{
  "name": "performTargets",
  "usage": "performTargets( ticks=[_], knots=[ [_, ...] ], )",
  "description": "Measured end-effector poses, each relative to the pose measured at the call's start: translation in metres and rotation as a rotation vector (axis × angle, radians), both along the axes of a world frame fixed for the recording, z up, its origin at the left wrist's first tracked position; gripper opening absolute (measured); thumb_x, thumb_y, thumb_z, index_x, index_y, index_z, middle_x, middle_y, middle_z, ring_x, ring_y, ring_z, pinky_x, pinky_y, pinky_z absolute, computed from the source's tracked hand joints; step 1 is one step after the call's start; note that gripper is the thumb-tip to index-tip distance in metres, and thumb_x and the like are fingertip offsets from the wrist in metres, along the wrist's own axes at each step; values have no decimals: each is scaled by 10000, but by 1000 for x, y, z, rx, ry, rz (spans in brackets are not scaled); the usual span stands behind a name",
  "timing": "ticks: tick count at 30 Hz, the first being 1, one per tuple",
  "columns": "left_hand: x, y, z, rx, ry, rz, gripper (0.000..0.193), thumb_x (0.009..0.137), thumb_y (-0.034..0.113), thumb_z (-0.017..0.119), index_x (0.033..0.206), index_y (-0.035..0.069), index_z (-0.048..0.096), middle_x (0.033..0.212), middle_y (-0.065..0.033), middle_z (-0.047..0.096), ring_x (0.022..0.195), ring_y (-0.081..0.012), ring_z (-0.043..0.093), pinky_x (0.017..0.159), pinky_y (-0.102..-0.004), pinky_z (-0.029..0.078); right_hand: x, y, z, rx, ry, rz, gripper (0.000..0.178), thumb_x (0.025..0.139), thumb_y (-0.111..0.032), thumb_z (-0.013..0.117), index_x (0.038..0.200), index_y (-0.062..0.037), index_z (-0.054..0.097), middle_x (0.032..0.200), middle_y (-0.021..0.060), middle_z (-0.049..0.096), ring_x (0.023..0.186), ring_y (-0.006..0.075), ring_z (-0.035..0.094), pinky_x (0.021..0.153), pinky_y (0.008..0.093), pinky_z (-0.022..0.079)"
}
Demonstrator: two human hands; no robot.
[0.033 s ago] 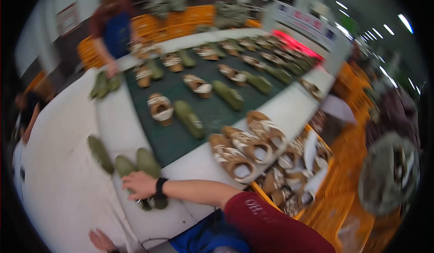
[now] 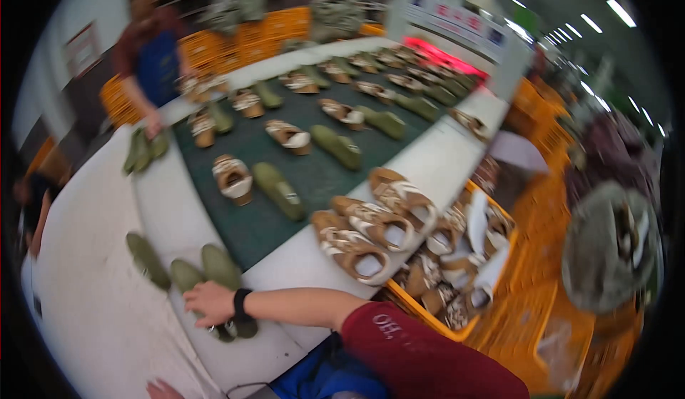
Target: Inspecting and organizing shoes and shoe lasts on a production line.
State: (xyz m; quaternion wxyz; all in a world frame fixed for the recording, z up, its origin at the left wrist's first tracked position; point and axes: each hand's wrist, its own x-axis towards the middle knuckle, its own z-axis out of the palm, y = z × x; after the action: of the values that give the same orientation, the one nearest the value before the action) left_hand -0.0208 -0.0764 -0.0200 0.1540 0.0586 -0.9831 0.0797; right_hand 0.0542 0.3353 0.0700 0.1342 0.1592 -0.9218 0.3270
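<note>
The right hand lies over the left one of two green shoe lasts, which are side by side on the white counter; whether its fingers are clamped, I cannot tell. A third green last is just to the left. The left hand is cut by the lower edge, its fingers I cannot judge. Three brown-and-white shoes rest farther right
</note>
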Motion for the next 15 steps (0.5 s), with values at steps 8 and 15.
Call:
performTargets(
  ticks=[8, 15],
  knots=[
    [4, 52, 31, 56, -50, -5, 572, 894, 535, 314, 1245, 114, 480, 1241, -133, 498, 1075, -327, 506, 846, -471, 430, 10, 16, 0, -50, -93, -93, 455, 669, -402, 641, 1048, -152, 610, 1120, 58, 520, 1014, 272, 476, 835, 381, 376],
    [-2, 38, 27, 57, -87, 29, 573, 896, 522, 308, 1244, 102, 483, 1245, -132, 496, 1090, -321, 495, 884, -471, 413, 7, 9, 3, -63, -112, -69, 460, 672, -407, 640, 1057, -158, 613, 1121, 53, 523, 1025, 263, 467, 839, 378, 377]
  ],
)
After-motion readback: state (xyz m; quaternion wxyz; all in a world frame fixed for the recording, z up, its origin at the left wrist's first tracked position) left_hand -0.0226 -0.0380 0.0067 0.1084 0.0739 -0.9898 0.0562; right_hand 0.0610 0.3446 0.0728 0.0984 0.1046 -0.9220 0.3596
